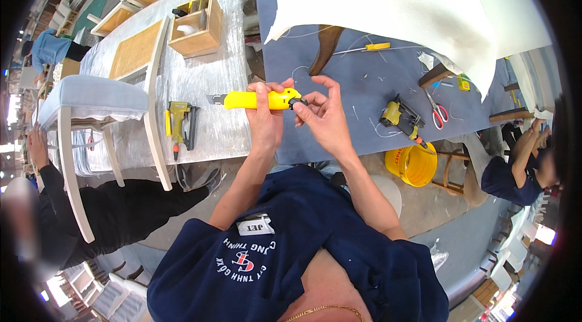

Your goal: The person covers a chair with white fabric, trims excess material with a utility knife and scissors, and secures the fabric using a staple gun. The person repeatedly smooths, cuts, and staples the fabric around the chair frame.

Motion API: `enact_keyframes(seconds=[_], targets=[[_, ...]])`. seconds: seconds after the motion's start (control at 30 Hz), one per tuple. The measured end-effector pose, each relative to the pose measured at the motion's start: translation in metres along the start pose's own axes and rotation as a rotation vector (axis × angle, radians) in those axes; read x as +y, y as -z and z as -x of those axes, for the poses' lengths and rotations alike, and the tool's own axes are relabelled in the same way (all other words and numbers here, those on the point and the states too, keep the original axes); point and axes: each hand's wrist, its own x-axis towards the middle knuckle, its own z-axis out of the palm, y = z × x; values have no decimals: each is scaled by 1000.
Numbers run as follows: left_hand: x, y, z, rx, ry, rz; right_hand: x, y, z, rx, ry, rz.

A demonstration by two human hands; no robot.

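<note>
A yellow utility knife [239, 100] is held level above the near edge of the blue-grey table [291, 3]. My left hand [265, 119] is wrapped around its handle, and the metal blade end points left. At the other end, my right hand [326, 120] pinches the knife's black end piece between thumb and fingers. Beyond my hands, a dark wooden chair leg [327, 49] rises near a screwdriver [377, 46] with a yellow handle. To the right lie a staple gun [395, 114] and red-handled scissors [438, 114].
White padded upholstery [388, 0] covers the table's far side. Another staple gun [177, 123] and a wooden box [197, 43] rest on the plastic-covered table at left. A pale chair [100, 94] stands beside a person. A yellow bucket [415, 165] is below right; another person works there.
</note>
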Motion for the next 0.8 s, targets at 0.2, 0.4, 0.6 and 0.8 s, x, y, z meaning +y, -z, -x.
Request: enact_keyframes(seconds=[0.2, 0.4, 0.6, 0.8], targets=[[9, 5, 0, -151, 186, -7, -21, 16, 1, -159, -151, 127], [3, 3, 0, -292, 289, -138, -21, 36, 14, -185, -172, 115], [1, -54, 25, -242, 410, -52, -37, 76, 39, -277, 440, 809], [-33, -130, 38, -504, 602, -183, -73, 155, 59, -175, 845, 990]])
